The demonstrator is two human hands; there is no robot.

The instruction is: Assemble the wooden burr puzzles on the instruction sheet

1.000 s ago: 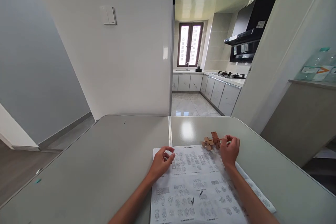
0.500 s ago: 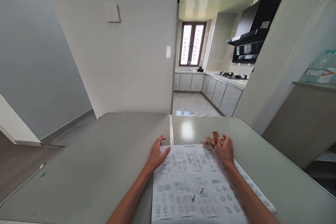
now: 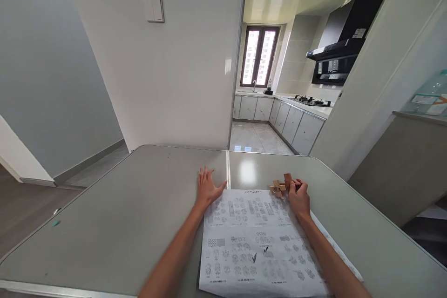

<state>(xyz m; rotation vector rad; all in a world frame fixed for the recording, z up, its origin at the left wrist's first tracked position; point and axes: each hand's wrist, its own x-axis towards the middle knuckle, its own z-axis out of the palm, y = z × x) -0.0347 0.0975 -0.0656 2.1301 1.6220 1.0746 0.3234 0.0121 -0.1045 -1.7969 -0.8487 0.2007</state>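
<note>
A large white sheet [image 3: 258, 242] printed with rows of small diagrams lies on the table, with pen ticks near its lower middle. My left hand [image 3: 209, 188] is spread at the sheet's top left corner, its fingers over the tabletop and holding nothing. At the top right corner sits a small light-brown wooden block assembly [image 3: 278, 188] with pieces sticking out crosswise. My right hand [image 3: 299, 196] pinches its right side, by an upright reddish piece. The fingers partly hide the end they grip.
The pale table [image 3: 139, 223] has a seam [image 3: 227, 172] across its far half. A small teal bit [image 3: 56, 223] lies near its left edge. Beyond stand a wall and a kitchen with a stove [image 3: 310, 101]. A plastic bottle [image 3: 431, 98] rests on a ledge at right.
My left hand has shifted up and left, its fingers spreading more over the tabletop. My right hand stays on the wooden blocks. The view has tilted slightly.
</note>
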